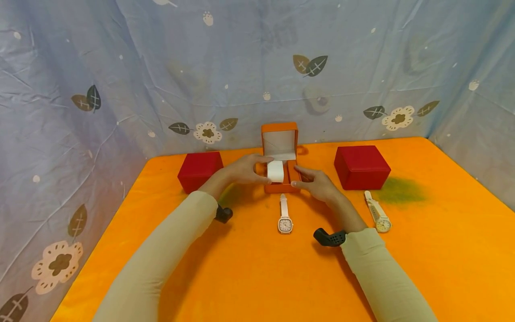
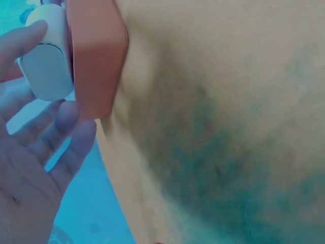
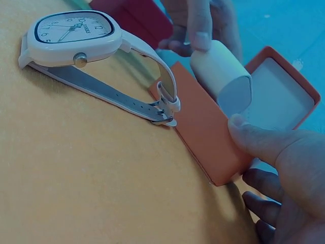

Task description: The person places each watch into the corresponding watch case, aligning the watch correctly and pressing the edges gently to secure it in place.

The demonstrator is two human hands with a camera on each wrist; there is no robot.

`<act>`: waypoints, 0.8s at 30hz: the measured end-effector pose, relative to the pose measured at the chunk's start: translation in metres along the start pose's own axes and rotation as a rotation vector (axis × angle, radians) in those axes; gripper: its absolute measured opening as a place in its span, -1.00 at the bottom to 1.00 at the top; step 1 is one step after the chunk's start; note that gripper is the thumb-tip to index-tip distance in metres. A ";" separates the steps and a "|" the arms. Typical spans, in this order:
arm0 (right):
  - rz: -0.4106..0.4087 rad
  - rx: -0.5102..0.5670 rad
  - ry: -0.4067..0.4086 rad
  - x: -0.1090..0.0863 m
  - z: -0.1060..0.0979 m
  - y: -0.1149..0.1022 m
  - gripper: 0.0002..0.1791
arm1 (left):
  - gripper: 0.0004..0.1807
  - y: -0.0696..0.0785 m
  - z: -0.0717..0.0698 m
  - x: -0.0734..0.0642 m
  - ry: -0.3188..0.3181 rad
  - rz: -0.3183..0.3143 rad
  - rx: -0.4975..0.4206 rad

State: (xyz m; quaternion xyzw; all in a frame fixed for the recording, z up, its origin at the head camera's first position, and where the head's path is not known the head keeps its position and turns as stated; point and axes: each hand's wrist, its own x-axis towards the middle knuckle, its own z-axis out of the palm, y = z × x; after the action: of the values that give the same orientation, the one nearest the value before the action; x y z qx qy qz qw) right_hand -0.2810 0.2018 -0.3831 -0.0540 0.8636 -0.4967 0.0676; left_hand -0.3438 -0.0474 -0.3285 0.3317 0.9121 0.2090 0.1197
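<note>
L hand (image 1: 244, 170) pinches wht cushion (image 1: 275, 172) at open orange box (image 1: 277, 189); R hand (image 1: 322, 185) grips box side; 2 red boxes (image 1: 364, 170) closed.

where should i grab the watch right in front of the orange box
Probably best to pinch the case by its two side edges, coming from above on the person's side. It lies face up at the near end and sits raised over part of the looped strap in the right wrist view, while the strap runs away toward the box.
</note>
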 end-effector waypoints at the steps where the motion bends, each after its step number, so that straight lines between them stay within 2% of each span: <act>1: -0.001 0.001 -0.001 0.000 0.000 0.000 -0.28 | -0.17 -0.001 0.000 0.000 0.002 0.003 -0.004; 8: -0.001 -0.001 -0.001 0.002 0.000 0.002 -0.27 | -0.19 -0.001 0.004 0.001 0.019 0.013 -0.040; 13: -0.005 0.002 0.005 0.001 -0.001 0.002 -0.27 | -0.13 0.003 0.006 0.001 0.041 0.016 -0.004; 17: -0.024 -0.032 0.006 -0.001 -0.001 0.001 -0.27 | -0.09 0.004 0.008 -0.001 0.060 0.017 0.005; 24: -0.082 -0.125 0.024 -0.003 -0.003 -0.002 -0.28 | -0.15 0.001 0.009 -0.004 0.079 -0.013 -0.039</act>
State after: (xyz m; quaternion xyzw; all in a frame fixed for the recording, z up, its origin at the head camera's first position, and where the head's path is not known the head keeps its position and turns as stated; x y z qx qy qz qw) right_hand -0.2779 0.2035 -0.3796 -0.0878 0.8906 -0.4449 0.0334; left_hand -0.3369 -0.0464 -0.3353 0.3147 0.9140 0.2391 0.0914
